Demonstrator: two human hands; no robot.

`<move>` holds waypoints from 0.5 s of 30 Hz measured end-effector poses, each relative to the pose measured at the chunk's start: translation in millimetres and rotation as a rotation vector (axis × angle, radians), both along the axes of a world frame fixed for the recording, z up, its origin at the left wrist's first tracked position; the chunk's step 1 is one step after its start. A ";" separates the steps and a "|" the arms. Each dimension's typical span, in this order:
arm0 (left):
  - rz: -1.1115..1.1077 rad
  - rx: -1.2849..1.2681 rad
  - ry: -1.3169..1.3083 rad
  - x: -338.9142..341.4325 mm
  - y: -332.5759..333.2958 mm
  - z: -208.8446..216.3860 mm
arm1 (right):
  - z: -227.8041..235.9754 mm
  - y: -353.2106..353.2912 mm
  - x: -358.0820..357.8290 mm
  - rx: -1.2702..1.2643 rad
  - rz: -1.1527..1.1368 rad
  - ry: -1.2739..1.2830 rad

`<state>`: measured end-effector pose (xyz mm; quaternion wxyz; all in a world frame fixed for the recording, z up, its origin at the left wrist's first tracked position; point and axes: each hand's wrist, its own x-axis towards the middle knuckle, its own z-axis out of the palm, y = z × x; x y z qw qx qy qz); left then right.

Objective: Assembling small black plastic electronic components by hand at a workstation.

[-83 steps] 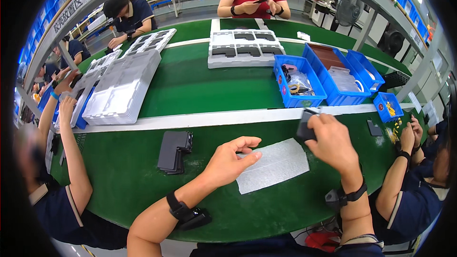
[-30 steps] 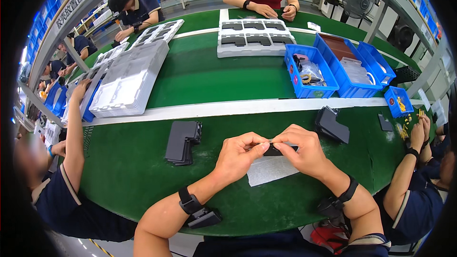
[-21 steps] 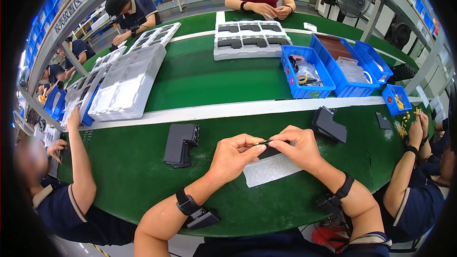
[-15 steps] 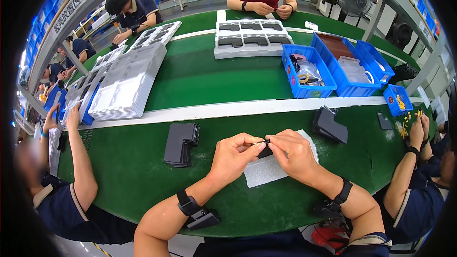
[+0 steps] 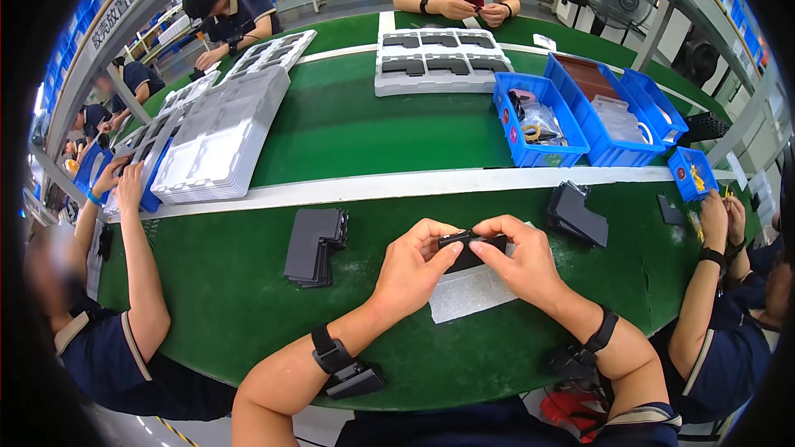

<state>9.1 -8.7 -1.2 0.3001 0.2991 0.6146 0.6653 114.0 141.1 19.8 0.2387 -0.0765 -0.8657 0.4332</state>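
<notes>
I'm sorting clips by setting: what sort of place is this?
Most likely a factory assembly line. Several people sit along a long green bench with stacks of grey moulded trays, blue parts bins and piles of flat dark parts. Both hands, left hand and right hand, hold a small dark part.

We see the left hand (image 5: 412,267) and right hand (image 5: 517,257) pinching a small black part (image 5: 470,250) together just above the grey sheet (image 5: 472,291), with a stack of dark plates (image 5: 313,246) to that sheet's left and another dark stack (image 5: 577,214) to its upper right.
</notes>
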 end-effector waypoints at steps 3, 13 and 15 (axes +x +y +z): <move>-0.038 0.041 -0.062 0.3 0.8 -0.2 | -3.6 0.7 -1.9 0.008 0.015 0.036; -0.146 0.043 -0.058 -5.9 -5.0 9.6 | 8.1 5.6 0.4 0.024 0.153 0.041; -0.199 0.031 -0.004 -16.1 -13.2 28.0 | 18.7 11.9 2.3 0.022 0.255 0.041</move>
